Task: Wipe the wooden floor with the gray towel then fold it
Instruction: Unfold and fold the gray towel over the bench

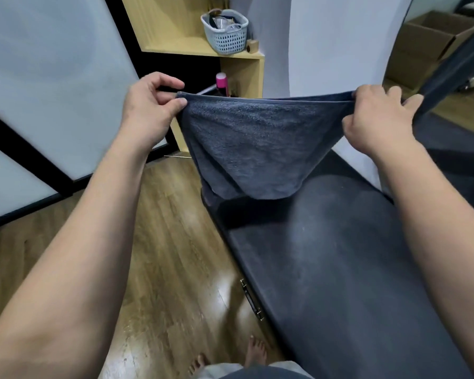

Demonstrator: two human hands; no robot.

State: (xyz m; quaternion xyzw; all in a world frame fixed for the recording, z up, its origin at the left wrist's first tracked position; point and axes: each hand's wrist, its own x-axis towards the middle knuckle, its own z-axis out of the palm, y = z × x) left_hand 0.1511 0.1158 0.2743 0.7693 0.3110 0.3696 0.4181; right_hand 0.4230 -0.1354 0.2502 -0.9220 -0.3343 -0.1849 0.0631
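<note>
The left hand (pixel 151 105) pinches one top corner of the gray towel (pixel 246 149), which hangs doubled in the air above the dark bench (pixel 340 269). The right hand (pixel 378 119) grips the other corner. For a neat fold, keep both corners level and the top edge tight.

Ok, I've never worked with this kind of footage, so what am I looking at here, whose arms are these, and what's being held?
There is no machine: the single picture comes from a camera worn on a person's head, looking forward and down. The two bare arms are the wearer's. The left hand and right hand each pinch a top corner of the gray terry towel, stretched between them in the air. Below lie the wooden plank floor and a long dark padded bench.
</note>
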